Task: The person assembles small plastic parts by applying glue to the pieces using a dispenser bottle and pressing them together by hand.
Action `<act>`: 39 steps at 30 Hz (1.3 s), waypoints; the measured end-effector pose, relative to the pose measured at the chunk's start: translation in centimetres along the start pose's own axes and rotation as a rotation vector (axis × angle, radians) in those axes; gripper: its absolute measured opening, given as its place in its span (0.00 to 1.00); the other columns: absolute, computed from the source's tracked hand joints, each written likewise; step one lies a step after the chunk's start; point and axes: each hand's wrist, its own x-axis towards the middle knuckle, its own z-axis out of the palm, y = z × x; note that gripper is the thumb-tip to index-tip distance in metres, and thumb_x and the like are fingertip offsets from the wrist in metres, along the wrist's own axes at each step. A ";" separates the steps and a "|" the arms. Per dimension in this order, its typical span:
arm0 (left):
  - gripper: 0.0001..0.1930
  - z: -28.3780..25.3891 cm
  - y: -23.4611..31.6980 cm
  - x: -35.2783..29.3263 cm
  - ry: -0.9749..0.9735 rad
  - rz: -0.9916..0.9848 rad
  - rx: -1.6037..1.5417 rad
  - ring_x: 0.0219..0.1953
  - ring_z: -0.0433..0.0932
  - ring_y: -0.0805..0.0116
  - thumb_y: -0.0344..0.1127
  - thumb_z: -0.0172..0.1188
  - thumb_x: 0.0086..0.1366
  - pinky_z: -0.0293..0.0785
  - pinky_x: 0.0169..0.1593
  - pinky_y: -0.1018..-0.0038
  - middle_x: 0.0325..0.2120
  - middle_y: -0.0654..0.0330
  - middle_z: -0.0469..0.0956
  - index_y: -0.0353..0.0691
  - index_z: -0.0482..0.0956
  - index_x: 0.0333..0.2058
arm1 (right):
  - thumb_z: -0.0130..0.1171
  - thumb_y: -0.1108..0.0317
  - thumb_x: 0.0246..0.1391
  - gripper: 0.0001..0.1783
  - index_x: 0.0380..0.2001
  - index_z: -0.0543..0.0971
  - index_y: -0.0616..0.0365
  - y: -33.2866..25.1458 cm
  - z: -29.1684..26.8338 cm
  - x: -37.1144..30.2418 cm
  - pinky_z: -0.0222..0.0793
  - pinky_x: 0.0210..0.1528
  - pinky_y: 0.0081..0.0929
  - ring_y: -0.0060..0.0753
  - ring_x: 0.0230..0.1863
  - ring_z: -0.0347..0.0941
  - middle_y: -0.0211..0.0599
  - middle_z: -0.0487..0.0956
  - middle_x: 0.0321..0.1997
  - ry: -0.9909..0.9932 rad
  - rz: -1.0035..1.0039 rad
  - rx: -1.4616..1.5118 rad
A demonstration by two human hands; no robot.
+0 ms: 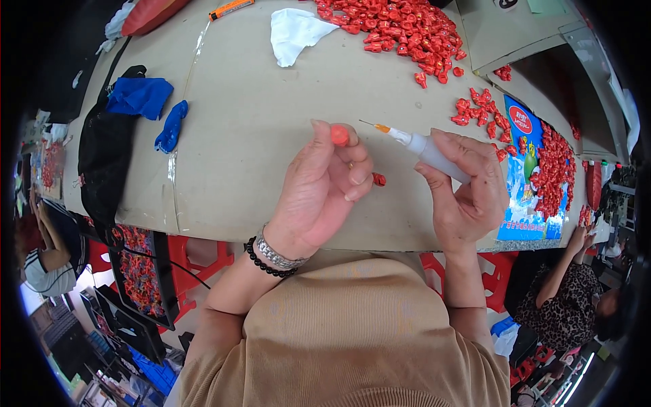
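Between the thumb and index finger of my left hand [305, 193] is a small round red plastic piece [340, 135], its pinkish-red face toward me. The other fingers of that hand curl loosely. My right hand [475, 197] grips a whitish squeeze bottle [439, 159] with an orange-based needle tip [381, 127]. The thin needle points left toward the red piece, a short gap apart from it. Just beside my left fingertips, a small dark-red piece [380, 180] appears to lie on the table [230, 136].
A heap of red pieces [407, 34] lies at the far side, near a white cloth [298, 34]. More pieces lie on a blue printed sheet [519, 203] at right, below a grey metal cabinet [522, 41]. Blue cloth [139, 96] and black fabric [102, 163] lie left. Other people sit at both sides.
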 end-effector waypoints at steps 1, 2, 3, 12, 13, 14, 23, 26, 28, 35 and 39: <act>0.21 0.0 0.0 0.0 -0.011 -0.020 0.012 0.25 0.66 0.75 0.56 0.41 0.69 0.61 0.25 0.79 0.26 0.66 0.69 0.45 0.69 0.31 | 0.70 0.82 0.35 0.20 0.37 0.78 0.65 -0.1 0.1 0.1 0.74 0.36 0.23 0.33 0.38 0.75 0.44 0.80 0.38 -0.001 0.000 0.000; 0.21 -0.1 0.0 0.0 -0.010 -0.020 0.011 0.25 0.66 0.75 0.56 0.41 0.69 0.61 0.25 0.79 0.26 0.66 0.69 0.45 0.69 0.31 | 0.65 0.85 0.32 0.20 0.35 0.78 0.65 -0.3 0.3 0.2 0.74 0.36 0.25 0.35 0.36 0.76 0.44 0.80 0.36 0.010 -0.012 0.008; 0.21 -0.1 0.0 0.0 -0.021 -0.014 0.022 0.24 0.66 0.75 0.56 0.40 0.70 0.61 0.25 0.79 0.26 0.65 0.68 0.45 0.68 0.31 | 0.60 0.89 0.30 0.20 0.33 0.79 0.65 -0.4 0.4 0.2 0.75 0.35 0.26 0.38 0.35 0.78 0.44 0.80 0.34 0.022 -0.022 0.016; 0.21 0.4 -0.1 -0.2 0.051 0.062 0.163 0.23 0.65 0.75 0.56 0.39 0.70 0.60 0.24 0.79 0.24 0.65 0.66 0.45 0.66 0.30 | 0.70 0.81 0.35 0.19 0.35 0.79 0.65 0.0 0.7 -0.5 0.73 0.34 0.24 0.33 0.37 0.75 0.44 0.80 0.38 -0.036 -0.027 0.035; 0.21 0.4 -0.1 -0.2 0.042 0.059 0.175 0.23 0.65 0.75 0.56 0.39 0.70 0.60 0.24 0.79 0.24 0.65 0.66 0.45 0.66 0.31 | 0.70 0.81 0.35 0.19 0.35 0.79 0.65 0.0 0.7 -0.6 0.73 0.34 0.24 0.33 0.37 0.75 0.44 0.80 0.38 -0.036 -0.027 0.035; 0.21 0.5 -0.1 -0.2 0.042 0.059 0.175 0.23 0.65 0.75 0.56 0.39 0.70 0.60 0.24 0.79 0.24 0.65 0.66 0.45 0.66 0.31 | 0.70 0.81 0.35 0.19 0.36 0.79 0.65 0.0 0.7 -0.6 0.73 0.34 0.24 0.33 0.37 0.75 0.44 0.80 0.37 -0.033 -0.005 0.051; 0.24 0.4 0.7 0.0 0.013 -0.035 0.127 0.15 0.58 0.76 0.56 0.39 0.71 0.52 0.17 0.79 0.15 0.67 0.56 0.46 0.59 0.21 | 0.70 0.81 0.37 0.19 0.37 0.79 0.65 0.7 0.8 -0.8 0.71 0.36 0.21 0.28 0.39 0.73 0.41 0.79 0.38 -0.074 0.134 0.205; 0.24 0.4 0.6 0.0 0.049 -0.051 0.110 0.14 0.54 0.76 0.56 0.40 0.70 0.49 0.16 0.78 0.12 0.69 0.52 0.47 0.57 0.19 | 0.70 0.80 0.38 0.19 0.38 0.78 0.65 0.8 0.9 -1.0 0.71 0.36 0.21 0.27 0.39 0.73 0.41 0.78 0.39 -0.092 0.192 0.313; 0.24 0.7 0.6 0.1 0.090 -0.051 0.105 0.13 0.51 0.77 0.54 0.41 0.71 0.47 0.15 0.80 0.11 0.70 0.47 0.50 0.53 0.18 | 0.70 0.80 0.38 0.19 0.38 0.78 0.65 0.8 0.9 -0.9 0.72 0.36 0.20 0.27 0.39 0.73 0.41 0.78 0.39 -0.105 0.223 0.357; 0.25 0.4 0.8 0.1 0.057 -0.076 0.095 0.12 0.53 0.76 0.56 0.41 0.70 0.48 0.17 0.78 0.11 0.70 0.49 0.49 0.55 0.17 | 0.65 0.86 0.34 0.16 0.33 0.79 0.65 0.4 1.3 -0.6 0.72 0.31 0.21 0.29 0.34 0.76 0.42 0.79 0.34 -0.065 0.215 0.354; 0.24 0.3 0.8 0.0 0.038 -0.074 0.086 0.13 0.53 0.77 0.55 0.41 0.70 0.48 0.17 0.79 0.11 0.70 0.48 0.49 0.55 0.17 | 0.65 0.86 0.35 0.16 0.32 0.79 0.65 0.2 1.1 -0.7 0.72 0.31 0.22 0.30 0.35 0.76 0.42 0.79 0.34 -0.067 0.209 0.351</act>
